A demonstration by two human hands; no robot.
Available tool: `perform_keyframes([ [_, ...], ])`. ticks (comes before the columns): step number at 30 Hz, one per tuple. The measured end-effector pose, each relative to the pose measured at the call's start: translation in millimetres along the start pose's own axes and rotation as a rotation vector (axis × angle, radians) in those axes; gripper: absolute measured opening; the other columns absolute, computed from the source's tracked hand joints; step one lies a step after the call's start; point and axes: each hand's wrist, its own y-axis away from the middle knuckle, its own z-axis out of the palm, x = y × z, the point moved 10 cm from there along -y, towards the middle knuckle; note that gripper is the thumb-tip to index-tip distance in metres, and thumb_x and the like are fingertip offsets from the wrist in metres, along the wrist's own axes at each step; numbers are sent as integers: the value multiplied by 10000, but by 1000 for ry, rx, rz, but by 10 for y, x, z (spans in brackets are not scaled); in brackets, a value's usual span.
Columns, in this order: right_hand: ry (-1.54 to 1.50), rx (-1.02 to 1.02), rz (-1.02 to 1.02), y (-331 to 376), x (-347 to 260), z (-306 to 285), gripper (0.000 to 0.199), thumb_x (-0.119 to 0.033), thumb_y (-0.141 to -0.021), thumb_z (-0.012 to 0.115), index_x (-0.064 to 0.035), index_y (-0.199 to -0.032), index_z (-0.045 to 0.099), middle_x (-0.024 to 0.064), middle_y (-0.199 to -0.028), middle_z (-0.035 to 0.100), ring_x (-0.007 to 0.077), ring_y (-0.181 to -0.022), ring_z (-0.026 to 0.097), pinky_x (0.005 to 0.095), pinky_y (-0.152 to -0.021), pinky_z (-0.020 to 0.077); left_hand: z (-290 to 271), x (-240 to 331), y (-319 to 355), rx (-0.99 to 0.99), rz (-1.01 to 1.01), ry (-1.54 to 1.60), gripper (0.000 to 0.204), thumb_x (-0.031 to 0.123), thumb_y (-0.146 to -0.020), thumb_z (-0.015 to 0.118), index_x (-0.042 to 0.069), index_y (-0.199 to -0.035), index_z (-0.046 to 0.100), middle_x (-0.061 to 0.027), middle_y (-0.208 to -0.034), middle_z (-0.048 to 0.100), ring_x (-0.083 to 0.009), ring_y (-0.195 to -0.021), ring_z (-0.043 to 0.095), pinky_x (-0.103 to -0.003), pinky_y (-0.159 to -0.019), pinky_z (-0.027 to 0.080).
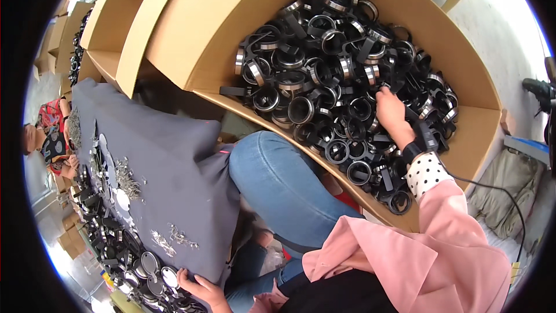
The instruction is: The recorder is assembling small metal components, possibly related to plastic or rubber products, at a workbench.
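Your right hand (391, 111) reaches into one brown cardboard box (231, 14) of uncountably many black-and-silver rings (291, 87); its grip I cannot tell. Your left hand (202, 288) has fingers apart.

Wearer's two hands (392, 111), dozens of rings (346, 67), one co-worker (51, 120)

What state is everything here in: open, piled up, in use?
Large cardboard box: open, heaped with parts.
Black ring-shaped parts: loosely jumbled.
Right hand: among the parts; grip unclear.
Left hand: at the cloth's edge, fingers apart.
Gray cloth: spread out, rumpled near the knee.
Small metal pieces: in loose piles.
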Motion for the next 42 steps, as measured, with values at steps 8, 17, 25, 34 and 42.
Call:
perform_keyframes([
  [8,-383,173,-33,124,253,-723,148,-78,-722,670,-6,-804,571,152,-822,560,352,-789,566,423,-704,469,-33,-17,0,-14,-27,8,369,198,-941,412,-83,-1180,409,-224,-1195,455,-354,-1127,436,-439,-1022,301],
  [17,-365,-341,-12,448,-836,534,638,-285,-748,723,-151,-1309,451,290,-1339,392,449,-1213,406,470,-984,412,-18,-18,-1,-5,-21,2,384,214,-947,415,-83,-1191,415,-222,-1198,458,-355,-1137,435,-440,-1022,305],
  [25,-211,-376,-287,958,-793,346,383,-210,-665,725,-102,-1022,640,167,-1049,518,351,-1046,498,440,-815,505,-13,-37,9,-27,-35,0,375,207,-950,406,-81,-1190,415,-214,-1192,459,-346,-1119,441,-431,-1010,318],
  [34,30,-599,-520,1444,-860,-334,144,-199,-702,661,-121,-818,690,92,-974,530,254,-988,514,366,-705,501,1,-5,-23,-18,-22,2,375,206,-951,407,-85,-1189,408,-217,-1192,460,-351,-1127,444,-442,-1016,315],
  [42,426,-910,-427,1809,-412,-404,287,-356,-766,673,-121,-928,704,136,-996,588,280,-1007,530,366,-763,505,-3,-6,-11,-12,-29,16,379,212,-955,401,-82,-1195,400,-214,-1192,456,-347,-1123,442,-441,-1018,313],
])
